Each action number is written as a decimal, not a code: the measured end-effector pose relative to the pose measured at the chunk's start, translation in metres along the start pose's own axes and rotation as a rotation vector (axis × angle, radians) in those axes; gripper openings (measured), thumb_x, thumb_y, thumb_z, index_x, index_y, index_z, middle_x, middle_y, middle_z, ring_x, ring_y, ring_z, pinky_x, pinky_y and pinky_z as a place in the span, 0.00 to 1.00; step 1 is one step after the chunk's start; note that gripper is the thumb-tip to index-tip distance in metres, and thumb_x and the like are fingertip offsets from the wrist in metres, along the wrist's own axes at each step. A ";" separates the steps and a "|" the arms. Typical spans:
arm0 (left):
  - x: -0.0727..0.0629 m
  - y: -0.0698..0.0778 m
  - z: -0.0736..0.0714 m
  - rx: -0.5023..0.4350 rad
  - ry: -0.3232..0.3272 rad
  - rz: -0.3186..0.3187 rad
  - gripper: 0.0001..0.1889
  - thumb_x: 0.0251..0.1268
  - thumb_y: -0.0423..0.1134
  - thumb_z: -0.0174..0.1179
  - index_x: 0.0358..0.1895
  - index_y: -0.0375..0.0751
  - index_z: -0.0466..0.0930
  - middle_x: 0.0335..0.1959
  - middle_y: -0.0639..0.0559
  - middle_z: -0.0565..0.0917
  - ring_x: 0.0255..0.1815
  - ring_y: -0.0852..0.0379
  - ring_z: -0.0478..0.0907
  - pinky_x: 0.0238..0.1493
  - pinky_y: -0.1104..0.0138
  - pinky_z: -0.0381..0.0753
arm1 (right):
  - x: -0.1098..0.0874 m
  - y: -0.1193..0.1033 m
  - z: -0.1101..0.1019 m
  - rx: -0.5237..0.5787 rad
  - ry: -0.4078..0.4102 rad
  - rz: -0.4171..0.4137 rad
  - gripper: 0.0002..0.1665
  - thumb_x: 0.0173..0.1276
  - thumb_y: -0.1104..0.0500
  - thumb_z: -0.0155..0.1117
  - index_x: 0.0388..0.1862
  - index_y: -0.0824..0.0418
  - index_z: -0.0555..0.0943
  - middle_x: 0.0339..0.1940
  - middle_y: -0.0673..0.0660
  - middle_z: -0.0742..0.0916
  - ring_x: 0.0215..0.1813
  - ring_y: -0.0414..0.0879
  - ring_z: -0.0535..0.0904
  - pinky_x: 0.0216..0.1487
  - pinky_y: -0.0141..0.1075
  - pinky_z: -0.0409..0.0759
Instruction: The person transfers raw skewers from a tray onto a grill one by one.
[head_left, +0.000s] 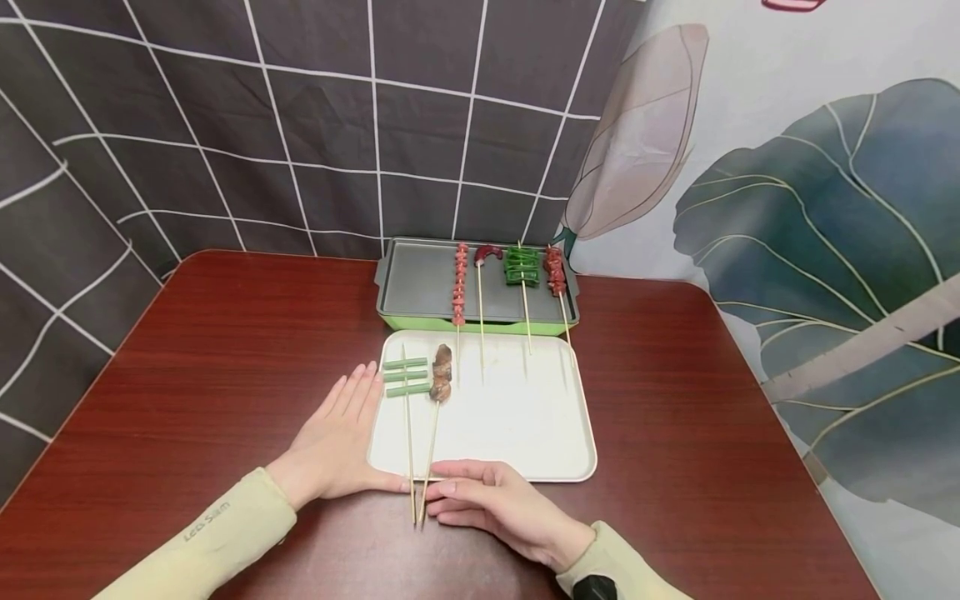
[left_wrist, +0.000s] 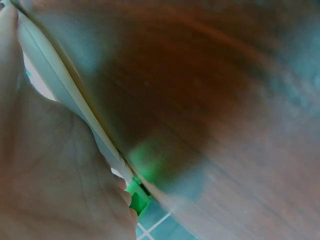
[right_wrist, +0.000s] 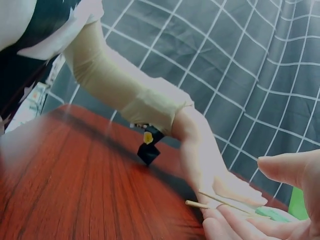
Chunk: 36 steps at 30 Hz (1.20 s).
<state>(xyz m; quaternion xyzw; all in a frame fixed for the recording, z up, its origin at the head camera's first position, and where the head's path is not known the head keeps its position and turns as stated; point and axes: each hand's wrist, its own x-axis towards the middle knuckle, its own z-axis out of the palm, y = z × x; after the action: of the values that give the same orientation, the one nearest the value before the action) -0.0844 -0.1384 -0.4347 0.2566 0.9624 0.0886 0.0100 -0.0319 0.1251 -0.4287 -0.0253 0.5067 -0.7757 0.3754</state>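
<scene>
My left hand (head_left: 337,442) lies with straight fingers along the left edge of the white tray (head_left: 555,433), its thumb reaching toward the near rim. In the left wrist view the hand (left_wrist: 55,165) is beside the tray's side. Two skewers lie on the tray's left part: one with green stalk pieces (head_left: 406,377), one with brown meat chunks (head_left: 441,375). Their sticks stick out over the near rim. My right hand (head_left: 502,508) is at the meat skewer's stick end, fingertips beside it. In the right wrist view its thumb (right_wrist: 285,167) stands well apart from the fingers.
Behind the tray stands a green-sided grill (head_left: 420,279). On its right half lie a skewer of pink slices (head_left: 459,287), a dark red curved piece (head_left: 489,252), a green vegetable skewer (head_left: 522,267) and a red meat skewer (head_left: 555,271). Their sticks overhang the tray.
</scene>
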 end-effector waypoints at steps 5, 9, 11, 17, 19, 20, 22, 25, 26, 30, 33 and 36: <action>0.000 0.000 0.000 -0.003 -0.005 -0.002 0.75 0.42 0.87 0.55 0.76 0.20 0.53 0.79 0.27 0.52 0.80 0.35 0.48 0.78 0.48 0.48 | 0.000 -0.003 -0.002 0.018 0.024 -0.013 0.32 0.74 0.65 0.61 0.71 0.79 0.65 0.49 0.62 0.87 0.48 0.49 0.86 0.56 0.40 0.83; -0.001 0.000 -0.001 -0.006 -0.007 -0.002 0.75 0.42 0.86 0.56 0.76 0.19 0.53 0.79 0.27 0.52 0.80 0.35 0.47 0.78 0.48 0.48 | -0.001 -0.006 -0.006 0.012 0.042 -0.017 0.33 0.72 0.67 0.63 0.71 0.78 0.66 0.45 0.59 0.87 0.45 0.47 0.87 0.53 0.38 0.84; -0.001 0.000 -0.001 -0.005 -0.007 -0.001 0.75 0.42 0.86 0.57 0.76 0.19 0.53 0.78 0.27 0.53 0.80 0.35 0.48 0.78 0.48 0.48 | -0.001 -0.008 -0.007 0.006 0.050 -0.015 0.33 0.71 0.68 0.64 0.71 0.78 0.66 0.44 0.58 0.87 0.44 0.46 0.87 0.51 0.37 0.85; 0.000 0.000 -0.001 0.002 -0.002 0.002 0.75 0.42 0.86 0.57 0.76 0.20 0.53 0.78 0.27 0.53 0.80 0.35 0.48 0.78 0.48 0.48 | -0.003 -0.013 -0.012 -0.023 0.070 -0.008 0.33 0.69 0.70 0.65 0.70 0.77 0.68 0.41 0.57 0.86 0.42 0.46 0.87 0.47 0.35 0.86; 0.000 0.000 -0.001 0.003 0.001 0.004 0.75 0.42 0.86 0.57 0.76 0.19 0.53 0.78 0.27 0.53 0.80 0.35 0.49 0.78 0.48 0.48 | -0.004 -0.013 -0.014 -0.032 0.073 -0.007 0.32 0.68 0.70 0.65 0.70 0.77 0.69 0.40 0.56 0.86 0.40 0.45 0.87 0.45 0.34 0.86; 0.000 0.000 -0.001 0.001 0.003 0.004 0.75 0.42 0.86 0.57 0.76 0.19 0.53 0.78 0.27 0.53 0.80 0.35 0.49 0.78 0.48 0.48 | -0.004 -0.013 -0.014 -0.034 0.072 -0.007 0.32 0.68 0.70 0.65 0.70 0.77 0.69 0.39 0.56 0.86 0.40 0.45 0.87 0.44 0.33 0.86; 0.000 0.000 -0.001 0.003 0.006 0.006 0.75 0.42 0.86 0.57 0.76 0.19 0.53 0.78 0.27 0.54 0.80 0.35 0.49 0.78 0.48 0.48 | -0.005 -0.013 -0.015 -0.040 0.067 -0.011 0.32 0.69 0.71 0.64 0.70 0.77 0.69 0.39 0.55 0.86 0.39 0.45 0.87 0.43 0.32 0.86; -0.001 0.000 -0.001 0.004 0.006 0.006 0.75 0.41 0.86 0.58 0.76 0.19 0.53 0.78 0.26 0.54 0.80 0.35 0.49 0.78 0.48 0.48 | -0.006 -0.012 -0.017 -0.045 0.064 -0.017 0.32 0.69 0.71 0.63 0.70 0.77 0.68 0.39 0.55 0.86 0.39 0.45 0.87 0.43 0.32 0.85; -0.001 0.000 -0.001 0.004 0.005 0.005 0.75 0.41 0.86 0.58 0.76 0.19 0.53 0.78 0.26 0.54 0.80 0.35 0.49 0.78 0.48 0.48 | -0.007 -0.012 -0.017 -0.047 0.065 -0.019 0.32 0.69 0.71 0.63 0.70 0.78 0.68 0.39 0.56 0.86 0.39 0.45 0.87 0.43 0.32 0.85; 0.000 0.000 -0.001 0.000 -0.005 0.001 0.75 0.41 0.86 0.57 0.76 0.19 0.53 0.78 0.27 0.53 0.80 0.35 0.49 0.78 0.48 0.48 | -0.008 -0.011 -0.018 -0.048 0.084 -0.025 0.31 0.69 0.72 0.63 0.70 0.78 0.68 0.39 0.56 0.86 0.38 0.44 0.86 0.44 0.32 0.86; 0.000 0.001 -0.002 -0.002 -0.011 -0.001 0.75 0.41 0.87 0.56 0.76 0.19 0.54 0.78 0.27 0.53 0.80 0.35 0.48 0.78 0.48 0.48 | -0.009 -0.011 -0.018 -0.047 0.103 -0.033 0.31 0.69 0.72 0.63 0.69 0.79 0.68 0.40 0.56 0.86 0.38 0.44 0.86 0.44 0.32 0.86; 0.000 0.001 -0.003 -0.006 -0.011 -0.003 0.74 0.42 0.86 0.57 0.76 0.19 0.54 0.78 0.27 0.53 0.80 0.35 0.48 0.78 0.48 0.48 | -0.010 -0.010 -0.019 -0.053 0.120 -0.041 0.30 0.68 0.72 0.64 0.67 0.79 0.69 0.40 0.57 0.86 0.38 0.44 0.86 0.44 0.33 0.86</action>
<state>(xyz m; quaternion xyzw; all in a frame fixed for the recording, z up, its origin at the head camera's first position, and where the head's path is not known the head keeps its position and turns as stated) -0.0841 -0.1386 -0.4319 0.2554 0.9625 0.0902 0.0163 -0.0383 0.1484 -0.4265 0.0009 0.5479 -0.7698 0.3274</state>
